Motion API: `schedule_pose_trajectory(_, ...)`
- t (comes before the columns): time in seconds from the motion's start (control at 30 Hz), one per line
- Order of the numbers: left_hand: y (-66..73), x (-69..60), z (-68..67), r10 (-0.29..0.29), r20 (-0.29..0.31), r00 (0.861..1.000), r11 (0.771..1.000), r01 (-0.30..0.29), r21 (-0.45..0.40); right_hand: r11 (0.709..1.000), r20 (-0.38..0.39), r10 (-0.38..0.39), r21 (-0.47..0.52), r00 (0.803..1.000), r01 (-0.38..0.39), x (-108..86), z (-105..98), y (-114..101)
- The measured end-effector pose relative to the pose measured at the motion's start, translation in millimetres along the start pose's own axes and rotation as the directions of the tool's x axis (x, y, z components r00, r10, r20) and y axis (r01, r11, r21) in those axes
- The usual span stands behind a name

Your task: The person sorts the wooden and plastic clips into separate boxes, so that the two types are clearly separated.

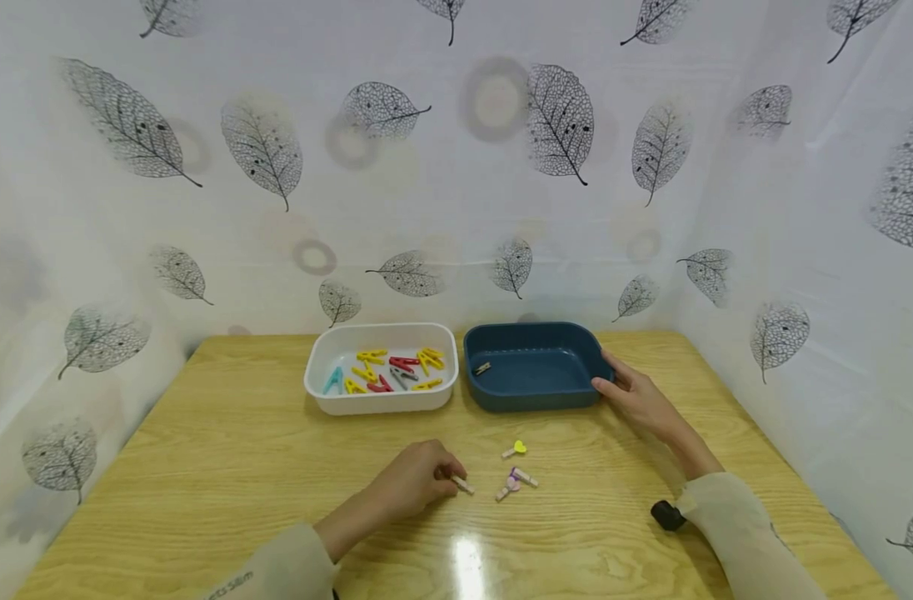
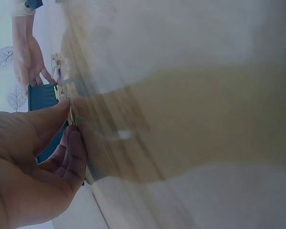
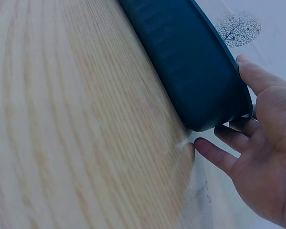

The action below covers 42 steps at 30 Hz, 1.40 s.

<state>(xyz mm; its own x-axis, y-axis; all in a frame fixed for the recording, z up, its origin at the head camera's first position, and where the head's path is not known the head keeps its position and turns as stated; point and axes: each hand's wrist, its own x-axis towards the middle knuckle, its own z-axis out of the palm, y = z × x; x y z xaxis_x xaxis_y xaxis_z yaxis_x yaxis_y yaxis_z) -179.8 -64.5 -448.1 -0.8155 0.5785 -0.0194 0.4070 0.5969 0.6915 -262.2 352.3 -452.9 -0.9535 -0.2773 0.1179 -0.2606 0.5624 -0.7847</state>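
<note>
My left hand pinches a small pale wooden clothespin between thumb and fingertips, low over the table; in the left wrist view the fingers partly hide it. To its right lie several mini clothespins: one with a yellow heart, one with a purple piece and one with a pinkish piece. My right hand holds the right end of a dark blue bin, thumb and fingers around its corner in the right wrist view. One small clothespin lies inside the bin.
A white bin stands just left of the blue one, holding several yellow, red, grey and light blue plastic clips. Both bins sit at the back of the wooden table, before a leaf-patterned curtain that also runs along both sides.
</note>
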Motion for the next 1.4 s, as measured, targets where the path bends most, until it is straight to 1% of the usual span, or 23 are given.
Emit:
schedule_pose_trajectory(0.13,0.6,-0.5,0.9,0.001,-0.025,1.0,1.0,0.0,0.007,1.0,-0.004,-0.005,0.002,1.0,0.005,0.8,0,0)
schedule_pose_trajectory(0.3,0.6,-2.2,2.3,0.018,-0.052,0.998,1.0,-0.018,-0.007,1.0,-0.007,-0.005,-0.014,1.0,0.005,0.6,0,1)
schedule_pose_trajectory(0.47,-0.8,-4.4,2.4,0.016,-0.066,0.998,0.999,-0.019,-0.04,1.0,-0.009,0.003,-0.016,1.0,-0.003,-0.5,1,-1)
schedule_pose_trajectory(0.63,-1.1,-6.7,-0.2,0.001,-0.072,0.997,0.996,-0.007,-0.084,1.0,-0.006,0.004,-0.011,1.0,-0.004,-0.7,0,-1)
schedule_pose_trajectory(0.8,-0.3,-9.7,-2.7,-0.006,-0.09,0.996,0.995,-0.004,-0.104,1.0,-0.003,0.003,-0.016,1.0,-0.003,-0.6,0,0)
schedule_pose_trajectory(0.93,-0.3,-10.6,-5.7,-0.034,-0.095,0.995,0.991,0.021,-0.132,1.0,-0.006,0.003,-0.018,1.0,-0.004,-0.4,0,0)
schedule_pose_trajectory(1.03,0.4,-9.4,-8.4,-0.069,-0.085,0.994,0.986,0.054,-0.16,1.0,-0.007,0.004,-0.015,1.0,-0.004,-0.6,0,0)
schedule_pose_trajectory(1.17,2.5,-7.6,-11.3,-0.1,-0.072,0.992,0.978,0.084,-0.193,1.0,-0.004,0.005,-0.014,1.0,-0.005,-0.8,0,0)
schedule_pose_trajectory(1.4,5.6,-7.7,-15.2,-0.112,-0.11,0.988,0.976,0.088,-0.199,1.0,0.004,0.006,-0.012,1.0,-0.006,-0.4,0,0)
